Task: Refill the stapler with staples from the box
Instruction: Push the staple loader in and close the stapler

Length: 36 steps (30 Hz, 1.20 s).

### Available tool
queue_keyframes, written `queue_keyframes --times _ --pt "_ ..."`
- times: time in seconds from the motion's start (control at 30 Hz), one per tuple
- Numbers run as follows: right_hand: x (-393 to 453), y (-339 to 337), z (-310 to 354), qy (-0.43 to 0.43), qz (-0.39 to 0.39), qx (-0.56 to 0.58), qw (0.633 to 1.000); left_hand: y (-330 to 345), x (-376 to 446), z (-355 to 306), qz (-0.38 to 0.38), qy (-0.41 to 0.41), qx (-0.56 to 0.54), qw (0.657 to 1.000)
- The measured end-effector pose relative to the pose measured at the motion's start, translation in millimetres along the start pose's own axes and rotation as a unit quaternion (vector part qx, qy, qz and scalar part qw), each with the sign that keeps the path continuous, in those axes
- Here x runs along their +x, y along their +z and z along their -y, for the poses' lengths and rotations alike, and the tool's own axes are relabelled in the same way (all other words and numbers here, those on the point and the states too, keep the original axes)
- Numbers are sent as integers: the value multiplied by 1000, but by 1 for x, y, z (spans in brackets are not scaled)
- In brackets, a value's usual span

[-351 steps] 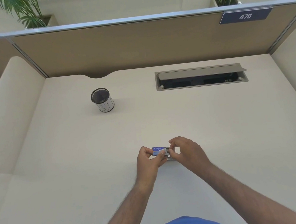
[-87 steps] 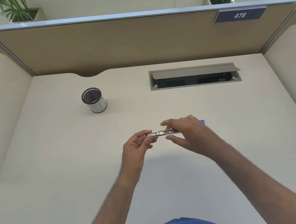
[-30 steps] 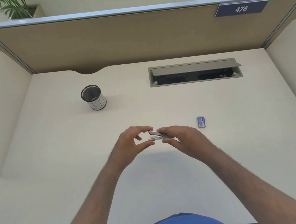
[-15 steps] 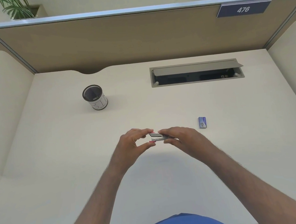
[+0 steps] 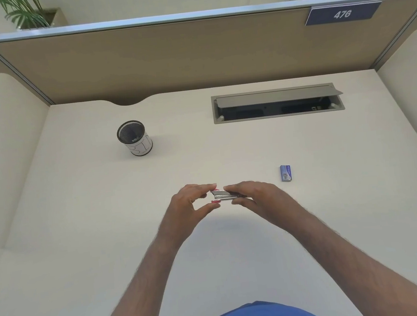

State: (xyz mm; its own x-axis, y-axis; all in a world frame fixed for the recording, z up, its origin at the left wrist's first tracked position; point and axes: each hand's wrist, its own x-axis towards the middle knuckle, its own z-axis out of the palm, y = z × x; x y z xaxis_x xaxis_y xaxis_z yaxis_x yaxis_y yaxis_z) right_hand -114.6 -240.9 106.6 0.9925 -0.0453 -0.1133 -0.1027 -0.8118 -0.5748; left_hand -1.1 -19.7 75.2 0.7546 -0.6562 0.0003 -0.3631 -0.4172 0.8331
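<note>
A small stapler (image 5: 223,195) with a silver metal body and red ends is held between both hands above the middle of the desk. My left hand (image 5: 189,206) pinches its left end with thumb and fingers. My right hand (image 5: 255,198) grips its right half, covering that part. The arms of the stapler look nearly closed together. The small blue staple box (image 5: 286,173) lies on the desk to the right of my right hand, apart from both hands.
A black mesh cup (image 5: 134,137) with a white label stands at the back left. An open grey cable hatch (image 5: 277,103) is set into the desk (image 5: 83,248) at the back right. A tan partition rises behind, with curved side panels left and right.
The staple box went from my hands to the desk on the right. The stapler, spread open 2.9 s ago, is now nearly closed, and both hands have barely moved in the last second.
</note>
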Motion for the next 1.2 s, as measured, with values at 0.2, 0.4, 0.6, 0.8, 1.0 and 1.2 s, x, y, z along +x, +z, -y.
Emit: queue_keyframes --times 0.2,0.4,0.6,0.8,1.0,1.2 --pt "-4 18 -17 12 25 10 1000 12 -5 9 23 4 38 999" --pt "-13 47 -30 17 50 34 998 31 -17 25 41 13 64 997" --pt "-24 74 -44 35 70 35 996 52 -30 41 63 -6 77 995" --pt "-24 93 -52 49 90 -3 995 70 -37 56 83 -29 98 991" --pt "-20 109 -54 54 89 -35 994 82 -43 66 73 -30 122 989" --pt "-19 118 -59 54 69 -32 996 87 -43 70 68 -41 119 990"
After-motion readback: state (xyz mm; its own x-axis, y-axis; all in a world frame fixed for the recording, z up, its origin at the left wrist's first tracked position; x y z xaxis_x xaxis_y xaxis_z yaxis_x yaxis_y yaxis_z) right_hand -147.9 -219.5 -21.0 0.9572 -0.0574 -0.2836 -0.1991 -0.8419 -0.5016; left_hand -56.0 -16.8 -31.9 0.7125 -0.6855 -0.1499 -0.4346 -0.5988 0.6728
